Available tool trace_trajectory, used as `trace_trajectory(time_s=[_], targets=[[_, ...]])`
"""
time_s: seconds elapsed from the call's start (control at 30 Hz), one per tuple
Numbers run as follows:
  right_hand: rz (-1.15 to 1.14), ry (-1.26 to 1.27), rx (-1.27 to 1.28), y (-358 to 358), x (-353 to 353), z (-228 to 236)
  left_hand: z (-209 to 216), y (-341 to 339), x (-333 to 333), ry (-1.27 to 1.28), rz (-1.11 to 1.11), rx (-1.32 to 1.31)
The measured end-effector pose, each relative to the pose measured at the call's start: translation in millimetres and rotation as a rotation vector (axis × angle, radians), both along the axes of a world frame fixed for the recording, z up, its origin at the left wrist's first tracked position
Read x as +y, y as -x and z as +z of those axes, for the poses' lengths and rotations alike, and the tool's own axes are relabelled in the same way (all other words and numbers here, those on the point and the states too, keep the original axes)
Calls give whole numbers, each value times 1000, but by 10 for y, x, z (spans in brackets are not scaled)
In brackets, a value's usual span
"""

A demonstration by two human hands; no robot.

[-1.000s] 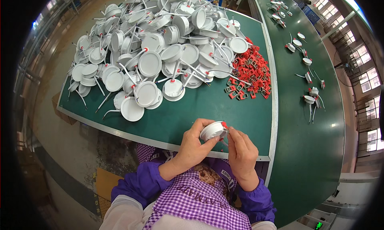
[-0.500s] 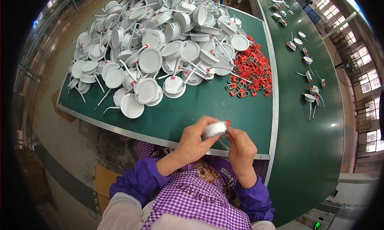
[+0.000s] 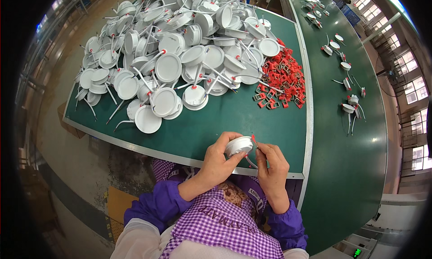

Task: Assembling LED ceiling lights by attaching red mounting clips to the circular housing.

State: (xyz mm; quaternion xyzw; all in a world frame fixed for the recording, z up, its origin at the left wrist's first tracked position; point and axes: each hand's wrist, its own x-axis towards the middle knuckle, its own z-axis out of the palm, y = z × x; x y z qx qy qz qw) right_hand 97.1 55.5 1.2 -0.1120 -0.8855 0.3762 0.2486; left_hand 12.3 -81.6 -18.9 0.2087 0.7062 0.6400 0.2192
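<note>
My left hand [image 3: 217, 159] grips a round white downlight [image 3: 239, 145] by its rim, fingers on the far side and thumb on the near side. A short cable hangs from the lamp toward the table's near edge. My right hand [image 3: 272, 165] pinches a small red spring clip [image 3: 254, 139] between thumb and fingertips, close against the lamp's right side. Whether the clip touches the lamp's rim, I cannot tell. Beyond my hands lies a heap of red clips [image 3: 284, 76] with metal springs. To its left rises a large pile of white downlights [image 3: 168, 67] with cables.
The green table [image 3: 198, 135] has a pale metal edge along its near and right sides. Alongside it on the right runs a green conveyor belt [image 3: 345, 169] with several scattered downlights [image 3: 353, 100] on it. A blue crate [image 3: 350, 16] stands beyond the belt.
The lamp in my left hand has tilted and shifted slightly left. My right hand's red clip has moved a little down and left. Lamps on the belt have crept slightly.
</note>
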Motion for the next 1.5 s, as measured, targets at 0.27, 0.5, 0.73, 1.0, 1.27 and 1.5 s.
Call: trace_trajectory(time_s=[0.27, 0.5, 0.73, 1.0, 1.27, 1.5], targets=[[5, 33, -10, -5, -48, -47, 59, 39, 19, 50, 8, 73], [-94, -154, 58, 1, -105, -242, 46, 131, 10, 67, -100, 189], [74, 973, -134, -43, 128, -81, 105, 223, -174, 28, -341, -46], [264, 767, -363, -78, 147, -53, 165, 275, -148, 211, -347, -83], [342, 839, -286, -9, 316, 102, 205, 185, -155, 66, -243, -89], [-91, -207, -48, 582, 1141, -462, 18, 273, -130, -288, -103, -578]])
